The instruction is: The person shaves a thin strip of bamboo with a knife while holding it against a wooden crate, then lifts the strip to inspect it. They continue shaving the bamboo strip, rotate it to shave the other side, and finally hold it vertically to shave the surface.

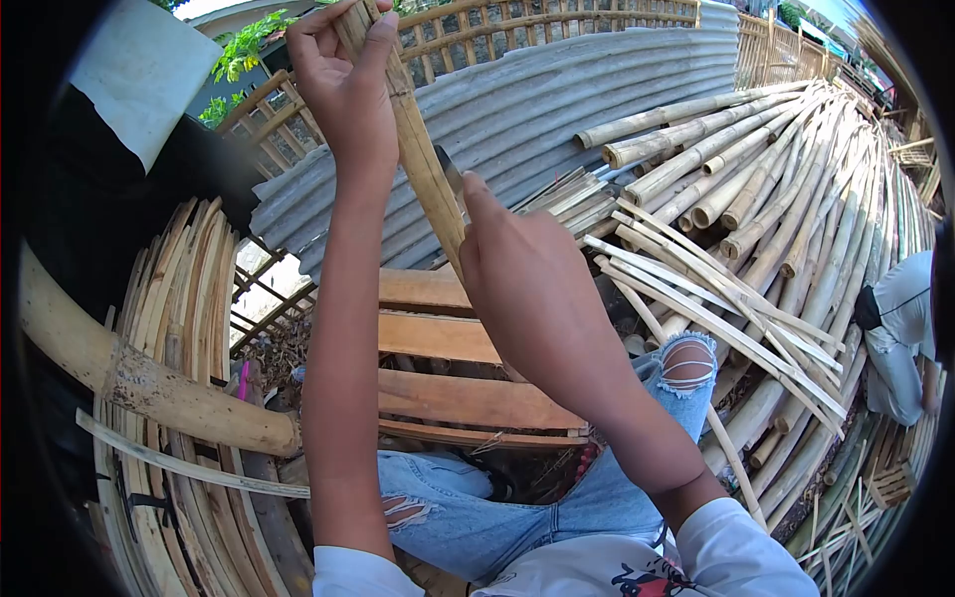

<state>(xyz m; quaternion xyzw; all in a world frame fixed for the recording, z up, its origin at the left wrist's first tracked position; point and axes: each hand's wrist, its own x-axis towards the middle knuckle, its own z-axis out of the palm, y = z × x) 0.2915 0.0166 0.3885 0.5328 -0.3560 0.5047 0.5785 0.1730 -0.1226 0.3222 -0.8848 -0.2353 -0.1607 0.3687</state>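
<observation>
Near the top of the head view, my left hand point(343, 90) grips the upper end of a long bamboo strip point(423, 169), thumb across its face. The strip slants down to the right, and its lower end is hidden behind my right hand point(522, 279). A dark knife blade point(448, 169) sticks out above my right hand, whose fingers are closed round a handle that is not visible. The blade lies against the right edge of the strip.
Wooden slats point(438, 338) lie in front of my knees. Whole bamboo poles point(766, 199) and loose split strips point(731, 298) are piled at right. A thick bamboo pole point(189, 398) and bundled strips point(179, 289) are at left. Another person point(900, 328) crouches at far right.
</observation>
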